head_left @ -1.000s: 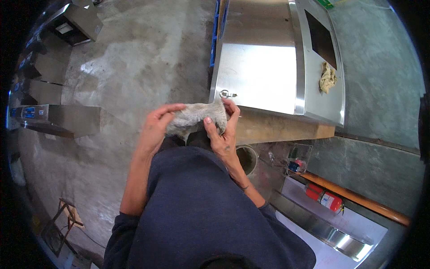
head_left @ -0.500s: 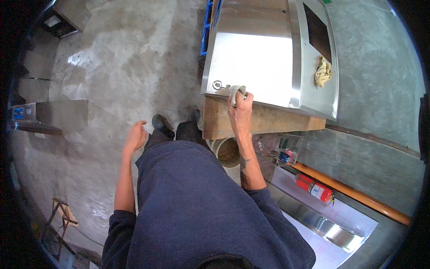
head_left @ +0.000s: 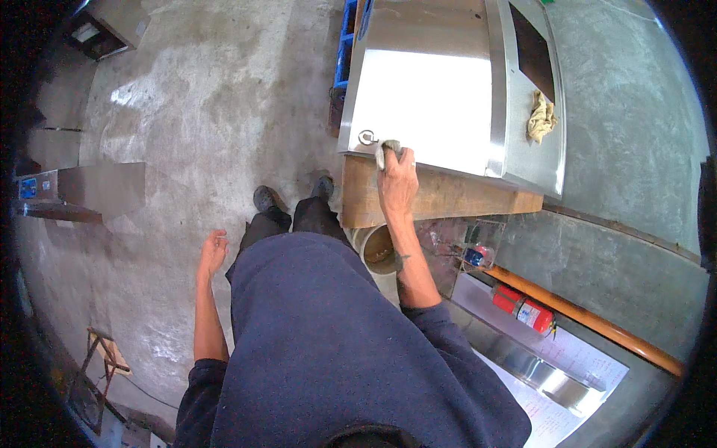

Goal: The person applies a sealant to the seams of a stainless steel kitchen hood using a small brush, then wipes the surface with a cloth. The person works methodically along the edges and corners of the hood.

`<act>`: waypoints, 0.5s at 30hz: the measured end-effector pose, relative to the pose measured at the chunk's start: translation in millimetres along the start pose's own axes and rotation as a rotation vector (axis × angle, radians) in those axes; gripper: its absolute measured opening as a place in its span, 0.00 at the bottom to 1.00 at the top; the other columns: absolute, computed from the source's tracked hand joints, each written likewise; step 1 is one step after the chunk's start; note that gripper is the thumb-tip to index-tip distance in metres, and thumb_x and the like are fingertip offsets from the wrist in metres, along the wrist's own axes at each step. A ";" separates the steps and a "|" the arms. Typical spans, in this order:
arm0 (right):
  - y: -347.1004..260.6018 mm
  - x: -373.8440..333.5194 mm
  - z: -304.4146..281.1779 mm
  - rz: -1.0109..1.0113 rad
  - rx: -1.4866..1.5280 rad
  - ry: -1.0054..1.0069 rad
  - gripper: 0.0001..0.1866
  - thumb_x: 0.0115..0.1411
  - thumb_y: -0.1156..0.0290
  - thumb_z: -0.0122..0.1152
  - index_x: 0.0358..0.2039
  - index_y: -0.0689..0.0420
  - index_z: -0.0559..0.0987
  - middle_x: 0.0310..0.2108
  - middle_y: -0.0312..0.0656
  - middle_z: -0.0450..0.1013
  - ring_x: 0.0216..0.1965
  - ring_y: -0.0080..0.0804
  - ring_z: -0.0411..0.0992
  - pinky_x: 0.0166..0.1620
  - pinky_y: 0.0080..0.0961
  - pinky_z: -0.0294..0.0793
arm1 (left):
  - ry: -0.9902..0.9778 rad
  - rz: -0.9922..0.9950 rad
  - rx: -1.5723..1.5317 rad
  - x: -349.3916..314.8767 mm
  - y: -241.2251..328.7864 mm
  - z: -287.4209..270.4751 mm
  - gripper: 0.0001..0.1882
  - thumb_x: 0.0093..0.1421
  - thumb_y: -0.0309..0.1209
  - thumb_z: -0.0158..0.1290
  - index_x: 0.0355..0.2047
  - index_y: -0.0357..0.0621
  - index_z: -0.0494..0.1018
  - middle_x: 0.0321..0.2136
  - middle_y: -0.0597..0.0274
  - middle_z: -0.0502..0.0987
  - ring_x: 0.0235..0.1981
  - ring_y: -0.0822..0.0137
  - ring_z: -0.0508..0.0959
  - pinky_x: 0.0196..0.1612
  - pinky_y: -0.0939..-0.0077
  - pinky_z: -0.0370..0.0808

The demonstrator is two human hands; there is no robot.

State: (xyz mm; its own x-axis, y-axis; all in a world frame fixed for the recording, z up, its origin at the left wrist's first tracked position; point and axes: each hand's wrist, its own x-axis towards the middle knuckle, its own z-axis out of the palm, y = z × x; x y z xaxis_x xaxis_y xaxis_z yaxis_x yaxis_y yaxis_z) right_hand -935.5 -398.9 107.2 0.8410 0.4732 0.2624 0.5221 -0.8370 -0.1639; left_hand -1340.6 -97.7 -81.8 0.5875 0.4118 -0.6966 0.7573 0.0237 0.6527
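My right hand is closed round a crumpled greyish cloth. It presses the cloth at the near left edge of a shiny stainless-steel cabinet, close beside a small metal ring near that corner. The fingertips are partly hidden by the cloth. My left hand hangs free at my left side above the floor, fingers loosely bent, nothing in it. A second cloth, a yellowish rag, lies bunched on the cabinet's right-hand strip, below a dark rectangular opening.
The cabinet rests on a wooden board. Below the board stands a round bucket near my legs. To the right are a red fire extinguisher, an orange pipe and a metal panel. A steel box sits on the floor at left.
My right hand has shifted slightly left and up with the cloth, closer to the metal ring. My left hand has dropped lower and a little left.
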 end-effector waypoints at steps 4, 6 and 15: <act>-7.6 20.2 0.1 -0.014 -0.012 0.025 0.18 0.54 0.81 0.65 0.47 0.57 0.82 0.44 0.51 0.71 0.44 0.53 0.77 0.41 0.46 0.81 | 0.004 0.107 0.112 11.8 16.9 -5.5 0.17 0.71 0.30 0.51 0.57 0.38 0.75 0.40 0.51 0.83 0.39 0.61 0.83 0.46 0.66 0.79; -9.6 9.9 -0.8 0.023 0.003 -0.014 0.19 0.55 0.80 0.67 0.48 0.56 0.83 0.45 0.51 0.71 0.45 0.53 0.77 0.40 0.47 0.81 | 0.039 0.209 0.148 28.0 45.1 -8.8 0.16 0.72 0.31 0.51 0.57 0.38 0.75 0.43 0.48 0.83 0.43 0.56 0.84 0.50 0.63 0.80; -12.9 -0.7 -7.9 0.058 0.014 -0.082 0.26 0.52 0.82 0.66 0.53 0.55 0.79 0.46 0.53 0.70 0.47 0.57 0.75 0.44 0.49 0.80 | -0.017 0.729 0.112 34.7 296.8 82.3 0.18 0.69 0.32 0.57 0.57 0.40 0.75 0.51 0.48 0.77 0.50 0.50 0.81 0.54 0.58 0.79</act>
State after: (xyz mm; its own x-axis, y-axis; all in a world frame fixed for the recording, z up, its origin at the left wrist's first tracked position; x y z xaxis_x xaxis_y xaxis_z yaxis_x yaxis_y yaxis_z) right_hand -943.9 -390.6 116.7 0.8785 0.4453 0.1732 0.4734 -0.8602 -0.1896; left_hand -1072.0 -151.4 63.2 0.9563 0.2736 -0.1029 0.1973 -0.3444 0.9178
